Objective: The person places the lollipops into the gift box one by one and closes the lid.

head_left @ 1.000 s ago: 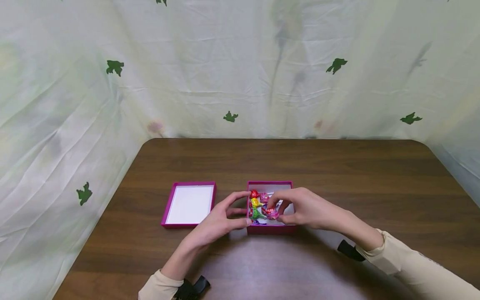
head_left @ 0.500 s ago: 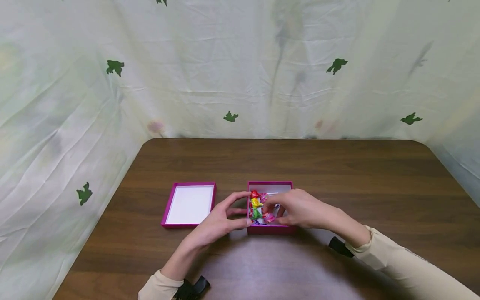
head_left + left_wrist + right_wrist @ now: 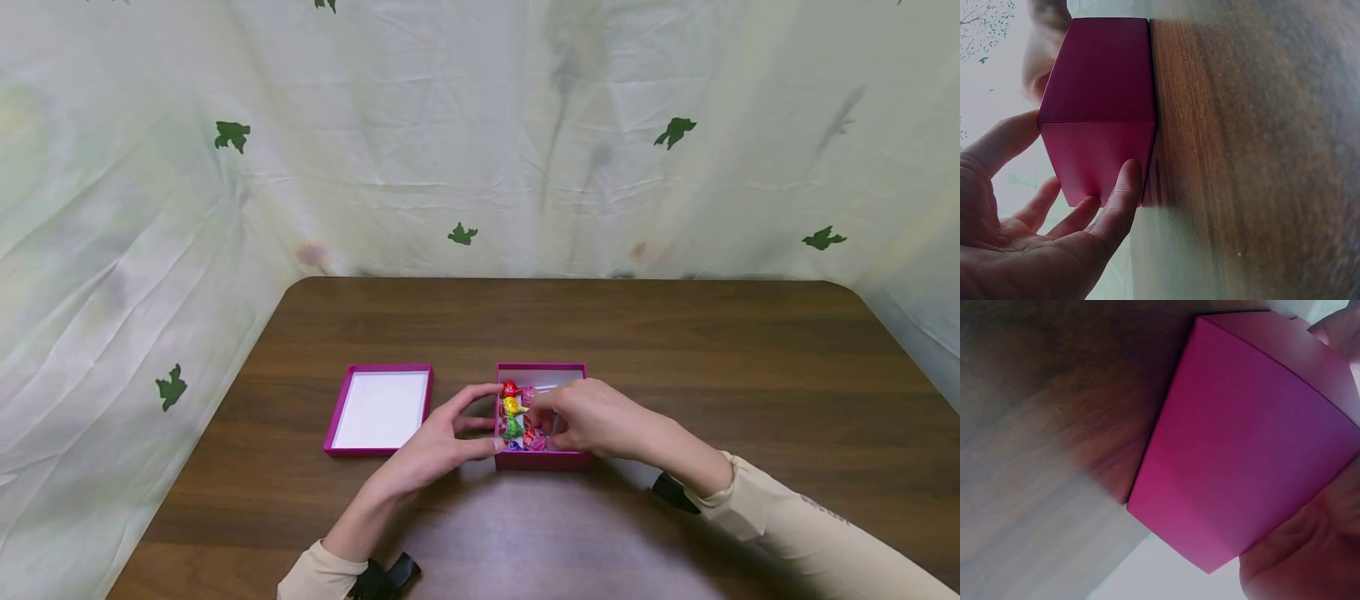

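A magenta box (image 3: 540, 460) with a white inside stands on the table, holding several wrapped lollipops in red, yellow, green, pink and purple. My right hand (image 3: 600, 421) reaches in over its right side, thumb and forefinger at a pink lollipop (image 3: 535, 439) near the front wall; the fingertips are partly hidden. My left hand (image 3: 435, 437) is spread against the box's left side, fingers and thumb touching the wall and corner. In the left wrist view the fingers (image 3: 1124, 194) lie along the magenta wall. The box blocks the right wrist view of the lollipops.
A magenta lid (image 3: 378, 410), white inside up, lies to the left of the box, close to my left hand. The brown wooden table (image 3: 675, 333) reaches back to a pale curtain (image 3: 480, 142) with green leaf-like shapes. Each wrist carries a black strap-on device.
My right hand has shifted a little left inside the box, and the pink lollipop has moved left and toward the front wall. My left hand stays put.
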Available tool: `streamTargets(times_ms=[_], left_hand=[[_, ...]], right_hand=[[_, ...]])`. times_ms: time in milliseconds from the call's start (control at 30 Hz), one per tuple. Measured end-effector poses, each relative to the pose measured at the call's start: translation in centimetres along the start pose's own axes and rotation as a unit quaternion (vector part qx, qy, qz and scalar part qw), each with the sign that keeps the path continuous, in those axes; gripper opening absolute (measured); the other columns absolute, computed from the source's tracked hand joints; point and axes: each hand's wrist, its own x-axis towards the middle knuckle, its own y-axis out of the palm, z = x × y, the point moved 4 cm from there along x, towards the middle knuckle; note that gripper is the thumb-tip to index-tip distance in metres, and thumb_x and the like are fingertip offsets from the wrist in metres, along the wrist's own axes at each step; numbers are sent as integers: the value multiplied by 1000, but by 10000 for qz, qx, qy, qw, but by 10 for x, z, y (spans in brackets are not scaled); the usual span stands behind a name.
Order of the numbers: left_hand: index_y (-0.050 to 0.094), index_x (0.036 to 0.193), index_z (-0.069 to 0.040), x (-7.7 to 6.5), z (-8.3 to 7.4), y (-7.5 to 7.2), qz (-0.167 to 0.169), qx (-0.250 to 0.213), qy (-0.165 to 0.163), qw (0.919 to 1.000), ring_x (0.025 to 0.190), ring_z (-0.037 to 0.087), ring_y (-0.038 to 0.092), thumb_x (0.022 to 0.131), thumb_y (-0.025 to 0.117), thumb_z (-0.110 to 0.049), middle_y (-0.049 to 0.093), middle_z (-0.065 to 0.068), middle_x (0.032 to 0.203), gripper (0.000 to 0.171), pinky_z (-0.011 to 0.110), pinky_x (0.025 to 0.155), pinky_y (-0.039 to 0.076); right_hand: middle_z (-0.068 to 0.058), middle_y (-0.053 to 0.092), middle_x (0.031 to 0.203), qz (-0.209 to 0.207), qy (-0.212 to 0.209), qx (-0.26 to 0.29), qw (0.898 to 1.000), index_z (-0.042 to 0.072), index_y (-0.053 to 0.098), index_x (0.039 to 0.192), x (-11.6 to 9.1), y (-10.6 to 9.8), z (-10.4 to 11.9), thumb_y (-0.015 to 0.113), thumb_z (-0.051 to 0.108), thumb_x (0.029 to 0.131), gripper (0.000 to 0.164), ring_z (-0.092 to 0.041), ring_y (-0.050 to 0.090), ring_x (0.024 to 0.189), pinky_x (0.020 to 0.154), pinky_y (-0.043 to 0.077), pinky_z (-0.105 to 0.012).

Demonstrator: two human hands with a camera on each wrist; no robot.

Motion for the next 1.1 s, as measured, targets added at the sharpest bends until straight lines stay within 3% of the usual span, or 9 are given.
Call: streamTargets(times_ms=[267, 800, 1100], left_hand=[[45, 145, -22, -2, -2, 1, -15, 20, 17, 10000, 123, 31, 54, 88, 75, -19, 35, 4, 152, 65, 44, 91, 48], [45, 145, -23, 0, 0, 0, -55, 54, 11, 10000, 122, 29, 55, 87, 76, -19, 35, 1, 151, 66, 44, 90, 49], [46, 145, -25, 1, 1, 0, -28, -9, 8, 10000, 121, 27, 56, 86, 77, -19, 37, -1, 151, 67, 43, 91, 47]], right_hand=[[19, 55, 68, 66, -111, -174, 9998, 24, 63, 81, 0, 0, -1, 80, 13, 78, 21, 0, 50, 61, 59, 43, -24], [20, 56, 69, -54, 17, -399, 9992, 25, 63, 81, 2, 2, 1, 83, 18, 78, 22, 1, 49, 60, 57, 42, -24], [20, 56, 72, 173, 80, -49, 9998, 25, 65, 87, 0, 0, -1, 80, 16, 80, 19, 1, 52, 65, 62, 46, -24]])
